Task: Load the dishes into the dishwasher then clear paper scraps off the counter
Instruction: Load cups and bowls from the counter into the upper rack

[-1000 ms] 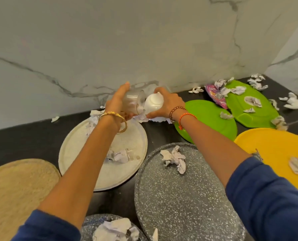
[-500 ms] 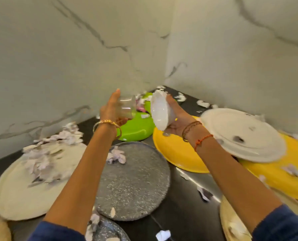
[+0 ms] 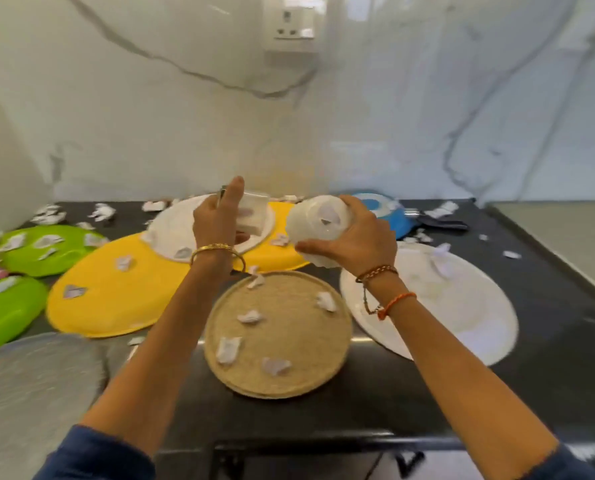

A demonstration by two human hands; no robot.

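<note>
Above the round woven straw plate [image 3: 278, 336], the left hand [image 3: 216, 220] grips a clear glass tumbler [image 3: 252, 216]; the right hand [image 3: 355, 237] clasps a white ribbed bowl [image 3: 315, 223].

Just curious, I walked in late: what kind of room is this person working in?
Most likely a home kitchen. A dark counter runs along a marble-look wall with a wall socket, and plates such as the yellow plate lie on it, strewn with paper scraps.

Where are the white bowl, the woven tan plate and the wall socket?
white bowl [image 3: 318, 223]: head view, its upturned underside.
woven tan plate [image 3: 289, 336]: head view, bare middle.
wall socket [image 3: 293, 26]: head view, its faceplate.
</note>
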